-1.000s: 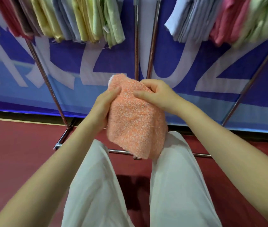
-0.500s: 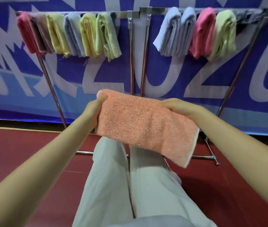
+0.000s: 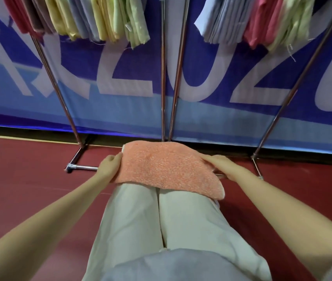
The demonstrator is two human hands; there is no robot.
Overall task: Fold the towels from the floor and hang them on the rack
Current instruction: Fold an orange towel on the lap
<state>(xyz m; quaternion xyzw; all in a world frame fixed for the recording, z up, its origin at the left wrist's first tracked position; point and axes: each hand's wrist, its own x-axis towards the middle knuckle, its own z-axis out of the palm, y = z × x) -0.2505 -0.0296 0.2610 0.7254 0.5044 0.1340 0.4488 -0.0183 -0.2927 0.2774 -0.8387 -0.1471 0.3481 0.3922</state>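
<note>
Your left hand [image 3: 111,166] grips the left edge of the folded orange terry towel [image 3: 167,169], fingers curled over its top, while your right hand [image 3: 222,166] lies flatter on the towel's right side, and you cannot tell whether it pinches the cloth. The towel lies stretched between both hands above your pale trousers [image 3: 161,224], over the dark red floor [image 3: 29,189]. Beyond it stands the chrome metal rack [image 3: 163,78], hung with folded pastel towels [image 3: 104,19] against a blue and white banner [image 3: 120,78].
</note>
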